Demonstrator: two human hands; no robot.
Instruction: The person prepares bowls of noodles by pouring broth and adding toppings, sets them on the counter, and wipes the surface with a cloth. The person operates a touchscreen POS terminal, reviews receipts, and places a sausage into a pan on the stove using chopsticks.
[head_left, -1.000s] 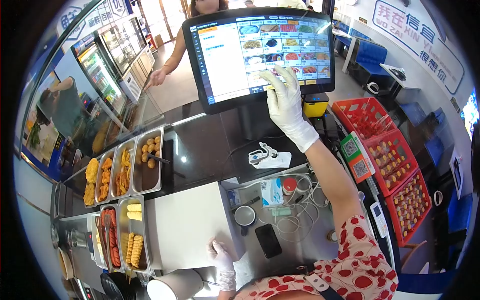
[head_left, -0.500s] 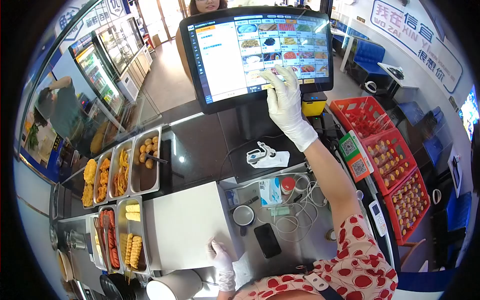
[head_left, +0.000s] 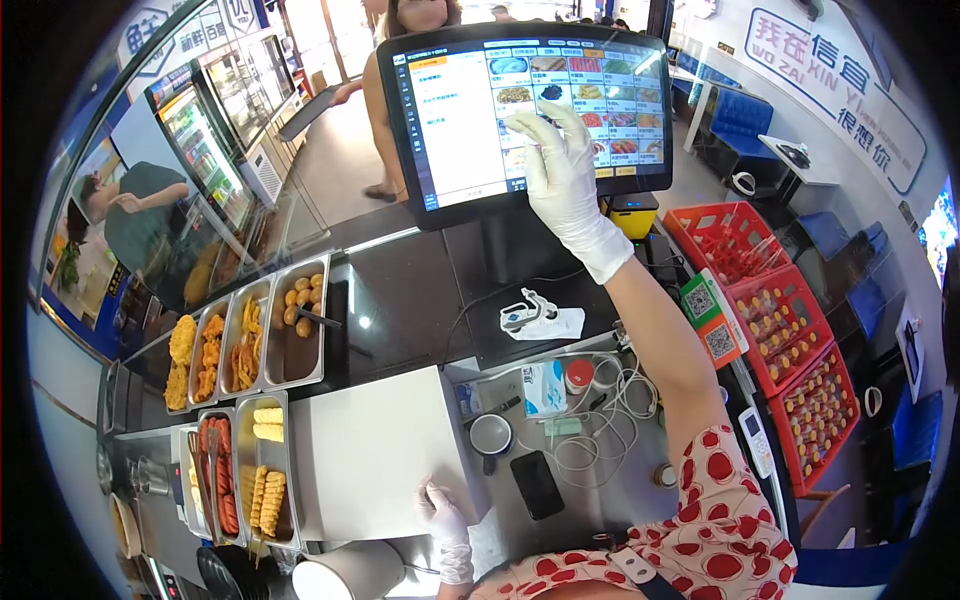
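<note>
Brown eggs (head_left: 303, 297) in a metal tray (head_left: 293, 364) — black phone (head_left: 538, 486), red crates (head_left: 800, 374), blue bench (head_left: 742, 125)

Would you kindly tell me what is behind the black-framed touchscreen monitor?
Part of a person shows past the top and left edges of the monitor, which covers the rest.

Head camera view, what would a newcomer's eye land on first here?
Probably the bright touchscreen at top centre, its right side tiled with food pictures, with the white-gloved right hand raised in front of it. Next, the red plastic crates at right, two of them full of small yellow-capped containers. At left, metal trays of brown eggs and other food stand out too.
</note>
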